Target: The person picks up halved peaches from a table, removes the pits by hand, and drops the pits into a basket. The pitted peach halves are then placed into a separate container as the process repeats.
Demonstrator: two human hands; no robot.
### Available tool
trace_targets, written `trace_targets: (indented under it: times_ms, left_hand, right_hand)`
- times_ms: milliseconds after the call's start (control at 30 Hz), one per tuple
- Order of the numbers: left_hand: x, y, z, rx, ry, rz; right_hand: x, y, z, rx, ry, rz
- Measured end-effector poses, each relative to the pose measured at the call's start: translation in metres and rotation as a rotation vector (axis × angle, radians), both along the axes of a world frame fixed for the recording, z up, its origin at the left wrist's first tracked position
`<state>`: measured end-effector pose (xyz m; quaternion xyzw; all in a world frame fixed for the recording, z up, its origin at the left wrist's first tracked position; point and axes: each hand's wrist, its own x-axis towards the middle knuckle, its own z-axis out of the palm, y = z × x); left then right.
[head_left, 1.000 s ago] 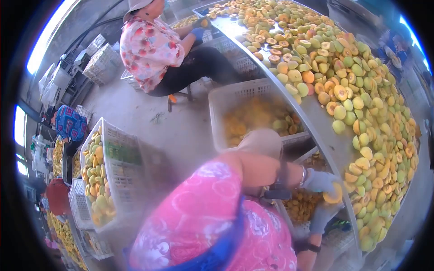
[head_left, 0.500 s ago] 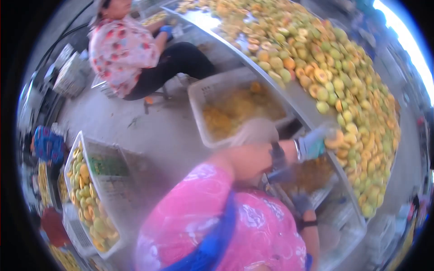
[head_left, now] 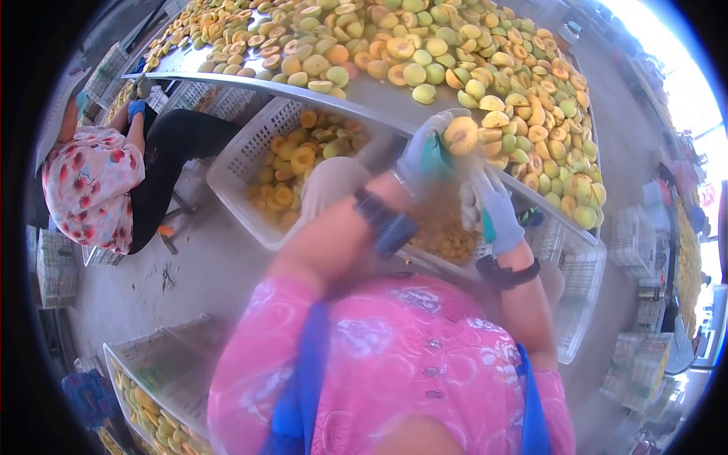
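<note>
My left hand [head_left: 426, 157], in a grey and teal glove with a dark band at the wrist, pinches a peach half [head_left: 461, 136] with its orange cut face up. It is over the near edge of a metal table [head_left: 379, 97] piled with halved peaches [head_left: 523, 76]. Just below and to the right is my right hand [head_left: 491, 206], gloved alike, its fingers apart and pointing up towards the left hand. Blur softens the fingertips, and I see nothing held in them. Under both hands, peach pieces [head_left: 447, 243] lie in a container, partly hidden by my arms.
A white crate [head_left: 227, 171] of peach halves stands left of my knee. Another person [head_left: 95, 178] in a patterned top and blue gloves sits at the far left. More crates stand at the lower left [head_left: 163, 345] and right [head_left: 633, 239].
The view has swung, so the table now runs across the top. My left hand has lifted the peach half off the pile; my right hand has risen from the container towards it.
</note>
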<state>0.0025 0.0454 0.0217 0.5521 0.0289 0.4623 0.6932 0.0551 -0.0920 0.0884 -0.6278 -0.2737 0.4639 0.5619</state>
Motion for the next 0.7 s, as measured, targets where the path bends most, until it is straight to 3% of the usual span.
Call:
trace_targets:
  times_ms: [33,167,233,333,467,533,633,700]
  left_hand:
    - [-0.001,-0.001,0.002,0.229,0.102,0.169]
    - [-0.005,-0.001,0.003,0.215,0.082,0.07]
    - [0.001,0.0,-0.002,-0.367,-0.117,-0.329]
    - [0.003,-0.003,-0.002,-0.48,-0.155,-0.412]
    - [0.009,-0.007,-0.004,-0.429,-0.137,-0.405]
    - [0.01,-0.01,-0.002,-0.616,-0.179,-0.479]
    - [0.008,-0.017,0.003,-0.607,-0.174,-0.443]
    - [0.009,-0.016,-0.003,-0.58,-0.149,-0.43]
  right_hand:
    - [-0.001,0.0,0.002,0.007,0.027,-0.008]
    - [0.004,-0.003,0.0,0.024,0.061,-0.036]
    - [0.005,-0.003,-0.002,-0.047,-0.019,-0.059]
    - [0.006,0.0,-0.007,0.004,-0.042,-0.07]
    - [0.002,0.005,-0.004,0.038,-0.105,-0.123]
    - [0.003,0.005,-0.003,-0.015,0.024,-0.144]
    - [0.009,0.011,-0.023,0.018,-0.068,-0.159]
    - [0.012,0.01,-0.032,0.003,0.03,-0.134]
